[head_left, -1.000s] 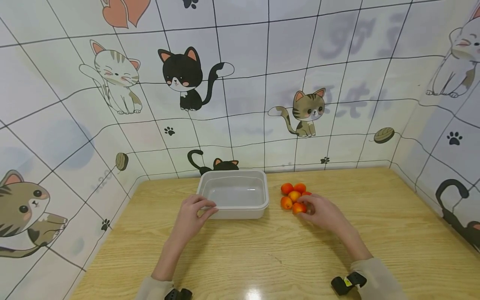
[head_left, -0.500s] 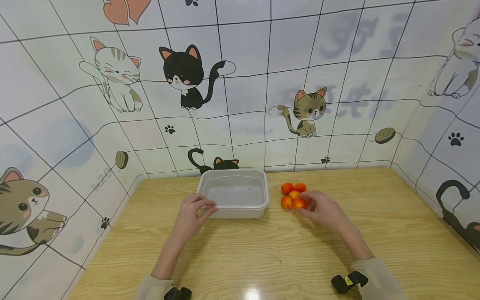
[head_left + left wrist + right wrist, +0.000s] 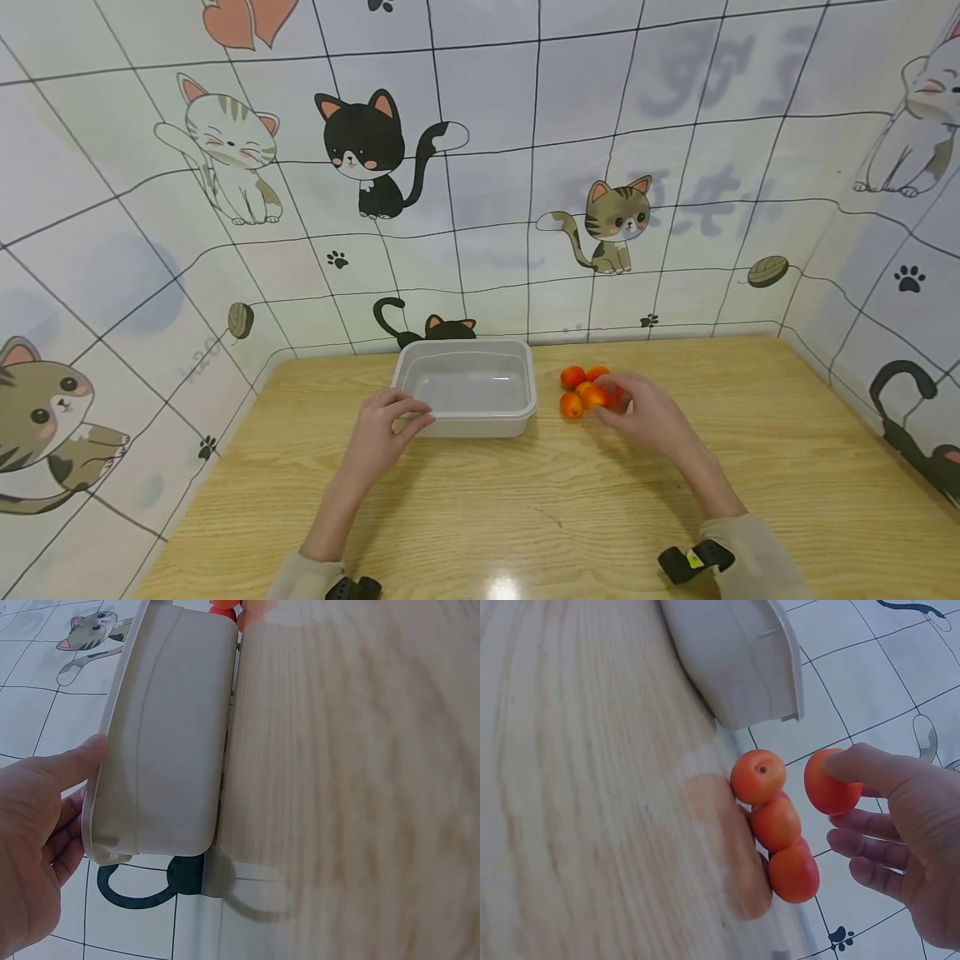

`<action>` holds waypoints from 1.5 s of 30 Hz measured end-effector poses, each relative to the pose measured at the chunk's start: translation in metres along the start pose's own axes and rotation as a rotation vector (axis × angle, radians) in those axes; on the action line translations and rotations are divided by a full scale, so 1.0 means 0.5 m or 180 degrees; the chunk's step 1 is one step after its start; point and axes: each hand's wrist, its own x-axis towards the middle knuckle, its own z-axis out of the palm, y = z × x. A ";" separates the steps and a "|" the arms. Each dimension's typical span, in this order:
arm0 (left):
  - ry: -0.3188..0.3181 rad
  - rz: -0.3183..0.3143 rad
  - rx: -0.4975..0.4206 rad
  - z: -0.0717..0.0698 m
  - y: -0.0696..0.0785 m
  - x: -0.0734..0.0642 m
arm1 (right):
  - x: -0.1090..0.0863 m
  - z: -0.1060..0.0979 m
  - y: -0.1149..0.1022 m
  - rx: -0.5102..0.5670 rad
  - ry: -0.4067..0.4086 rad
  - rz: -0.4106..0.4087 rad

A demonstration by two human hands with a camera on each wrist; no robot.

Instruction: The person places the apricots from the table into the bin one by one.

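Note:
A pale grey plastic box (image 3: pixel 480 427) stands open-topped near the back of the table. My left hand (image 3: pixel 382 427) pinches its rim at the near left corner; in the left wrist view the thumb (image 3: pixel 79 761) lies on the rim's outer side. To the right of the box, my right hand (image 3: pixel 645 414) holds an orange-red small tomato (image 3: pixel 832 787) between thumb and fingers, raised above the table. Several similar tomatoes (image 3: pixel 572 405) sit clustered beneath and beside it, some partly hidden by the hand. The right wrist view shows a tomato (image 3: pixel 758 776) with its stem spot facing the camera.
The light wooden table (image 3: pixel 510 508) runs up to a tiled-pattern wall (image 3: pixel 495 183) printed with cartoon cats, close behind the box. Side walls rise at left and right. Each sleeve carries a black wrist camera (image 3: pixel 693 560).
My right hand has taken hold of the nearest tomato and lifted it slightly off the table, away from the cluster. The left hand stays at the box rim.

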 end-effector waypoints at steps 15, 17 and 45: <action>0.0038 -0.0026 -0.0034 0.004 -0.004 -0.004 | 0.030 0.005 -0.047 0.0277 0.0108 -0.0051; 0.0013 -0.0052 -0.0046 0.004 -0.004 -0.004 | 0.034 0.007 -0.054 0.0343 0.0111 -0.0048; -0.0046 -0.0107 -0.0134 0.001 -0.005 -0.002 | 0.075 0.044 -0.136 0.0831 0.0169 -0.0174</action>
